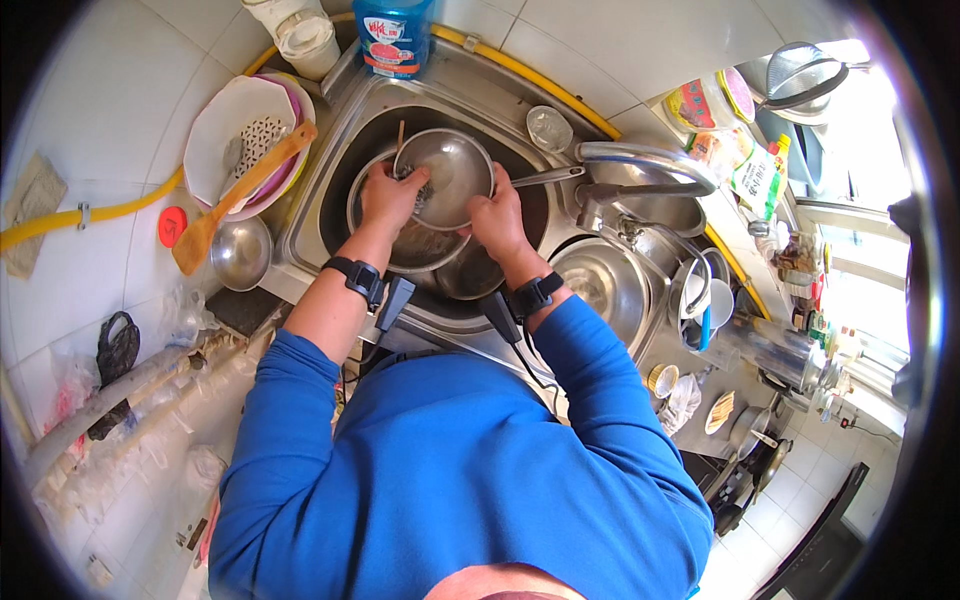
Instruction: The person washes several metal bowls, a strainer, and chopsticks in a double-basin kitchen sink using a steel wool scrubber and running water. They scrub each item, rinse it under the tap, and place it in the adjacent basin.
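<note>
Over the left sink basin (311, 225), a round stainless steel bowl (457, 169) is tilted between my hands. My left hand (390, 196) presses a steel wool scourer (424, 193) against the bowl's inner left side. Gripping the bowl's lower right rim is my right hand (499, 217). Beneath it, a larger metal pot (427, 251) stands in the basin with a thin wooden stick poking up at its back. Another metal vessel (472, 276) lies partly hidden below my right hand. A metal handle (551, 176) reaches over the basin's right edge.
The faucet (592, 202) stands right of the basin, near a large metal basin (600, 285). Behind are a blue detergent bottle (394, 37) and a small clear bowl (549, 129). At left, a wooden spatula (240, 191) lies across a white colander (217, 127), beside a small metal bowl (241, 253).
</note>
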### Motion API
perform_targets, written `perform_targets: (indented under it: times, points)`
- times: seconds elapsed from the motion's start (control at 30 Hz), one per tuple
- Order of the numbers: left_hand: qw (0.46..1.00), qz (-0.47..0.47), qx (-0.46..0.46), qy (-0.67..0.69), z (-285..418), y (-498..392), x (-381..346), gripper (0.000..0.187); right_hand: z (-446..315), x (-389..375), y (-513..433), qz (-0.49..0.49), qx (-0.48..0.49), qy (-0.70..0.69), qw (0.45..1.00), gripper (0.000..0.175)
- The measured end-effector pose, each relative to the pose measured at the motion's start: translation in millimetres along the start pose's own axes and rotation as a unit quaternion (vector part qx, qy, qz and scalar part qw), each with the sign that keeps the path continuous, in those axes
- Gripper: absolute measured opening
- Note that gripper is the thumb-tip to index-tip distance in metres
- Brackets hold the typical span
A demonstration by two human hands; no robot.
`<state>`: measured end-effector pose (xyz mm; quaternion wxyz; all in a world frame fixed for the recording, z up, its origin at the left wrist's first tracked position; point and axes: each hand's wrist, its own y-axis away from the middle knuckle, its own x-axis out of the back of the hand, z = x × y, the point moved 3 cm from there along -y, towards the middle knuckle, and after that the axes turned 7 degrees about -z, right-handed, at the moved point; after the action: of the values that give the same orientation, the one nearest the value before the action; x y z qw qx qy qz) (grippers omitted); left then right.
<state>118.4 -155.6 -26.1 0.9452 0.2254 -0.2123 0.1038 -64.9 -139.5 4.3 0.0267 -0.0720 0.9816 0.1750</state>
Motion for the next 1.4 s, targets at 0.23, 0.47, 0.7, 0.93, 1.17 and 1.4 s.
perform_targets:
  times: [0.23, 0.47, 0.7, 0.93, 1.17, 1.4]
  points:
    - [0.984, -0.117, 0.043, 0.126, -7, 3, 0, 0.03, -3, -4, 5, 0.036, -0.04, -0.037, 0.998, 0.056]
    - [0.994, -0.024, -0.107, -0.004, 7, -11, 12, 0.034, -28, 17, -21, -0.045, -0.138, 0.118, 0.982, 0.033]
    - [0.992, -0.085, -0.084, 0.052, -14, 9, -13, 0.032, 8, -1, 8, 0.012, -0.123, 0.02, 0.992, 0.044]
    - [0.833, -0.172, -0.381, -0.362, 50, -18, 23, 0.019, -20, 12, 5, -0.151, -0.209, 0.284, 0.924, 0.042]
    - [0.71, -0.201, -0.556, -0.383, 81, -12, 7, 0.012, -34, -6, -5, -0.159, -0.21, 0.341, 0.903, 0.031]
    - [0.97, -0.026, -0.22, -0.097, 12, -29, 17, 0.037, -25, 7, 6, -0.098, -0.173, 0.137, 0.97, 0.033]
